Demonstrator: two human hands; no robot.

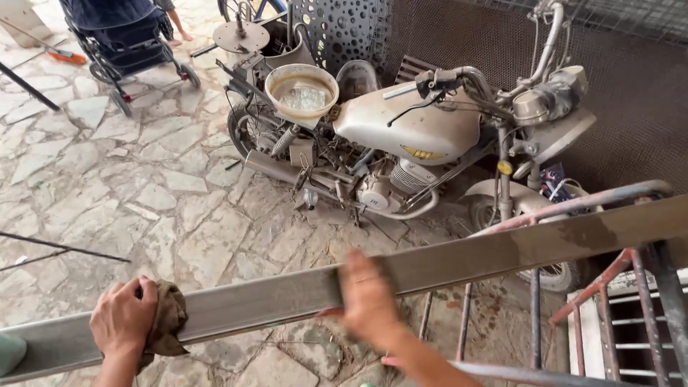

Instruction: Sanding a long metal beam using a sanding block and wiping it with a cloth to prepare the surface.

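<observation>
Fingers of left hand [123, 317] closed on brown rag [166, 321], pressed to long grey metal beam [459, 259]. Right hand [367, 297] blurred, flat on beam mid-span; spread can't tell. Beam rests on rusty rack [625, 276], dusty motorcycle [408, 136] behind. Surface looks patchy, wiping prob. unfinished.

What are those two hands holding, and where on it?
The left hand presses a brown rag against the long metal beam near its lower end; the blurred right hand grips the beam mid-length.
</observation>
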